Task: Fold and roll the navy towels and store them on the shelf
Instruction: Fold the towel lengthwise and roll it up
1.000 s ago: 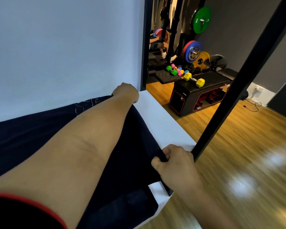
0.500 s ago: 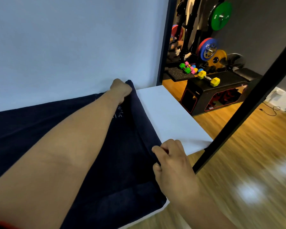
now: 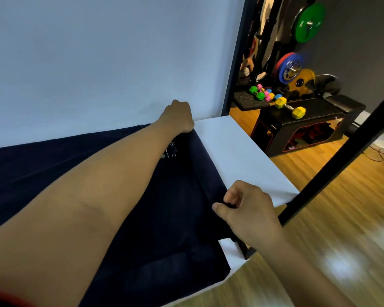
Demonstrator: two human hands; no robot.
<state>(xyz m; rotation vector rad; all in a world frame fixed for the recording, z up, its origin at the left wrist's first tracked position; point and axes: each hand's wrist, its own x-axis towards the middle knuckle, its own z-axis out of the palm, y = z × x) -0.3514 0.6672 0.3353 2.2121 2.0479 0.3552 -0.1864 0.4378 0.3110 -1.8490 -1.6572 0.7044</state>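
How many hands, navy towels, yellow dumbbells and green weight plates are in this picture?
hands: 2 (left hand, right hand)
navy towel: 1
yellow dumbbell: 1
green weight plate: 1
total: 5

On the far right I see a green weight plate [image 3: 309, 22] hung high, with a blue plate [image 3: 290, 68] and a yellow plate [image 3: 303, 82] below it. A yellow dumbbell [image 3: 289, 107] lies on a black bench [image 3: 308, 127], with small coloured dumbbells [image 3: 261, 93] just left of it. A wooden floor [image 3: 319, 218] spreads across the near right.
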